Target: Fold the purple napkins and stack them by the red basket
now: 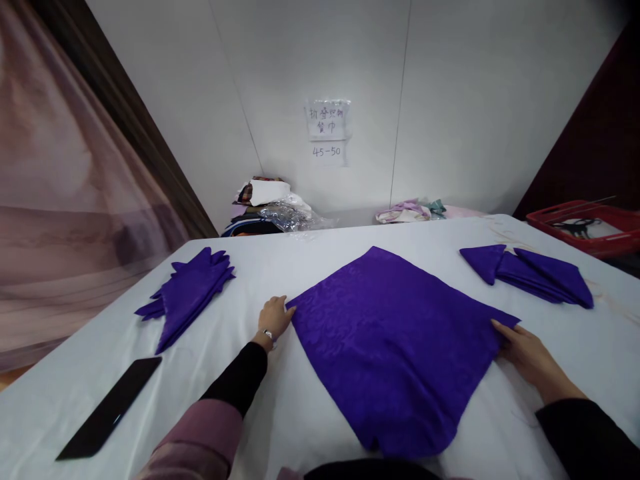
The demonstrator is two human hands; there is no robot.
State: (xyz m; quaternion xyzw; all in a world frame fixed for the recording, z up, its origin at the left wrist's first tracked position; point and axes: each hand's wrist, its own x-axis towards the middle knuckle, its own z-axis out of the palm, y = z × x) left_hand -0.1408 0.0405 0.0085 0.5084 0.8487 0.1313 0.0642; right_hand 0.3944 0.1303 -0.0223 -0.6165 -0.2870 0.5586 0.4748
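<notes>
A purple patterned cloth napkin [390, 340] lies spread flat like a diamond on the white table [310, 253]. My left hand [274, 319] rests at its left corner, fingers closed on the cloth's tip. At the right corner my right hand [525, 353] pinches the edge of the cloth. Both hands hold the same napkin against the tabletop.
A stack of folded purple napkins [187, 293] lies at the left, another folded pile [530, 273] at the right. A black phone [111, 408] lies near the front left edge. A red tray [585, 227] stands at the far right. Bundled fabrics [270, 207] sit behind the table under a paper sign [327, 130].
</notes>
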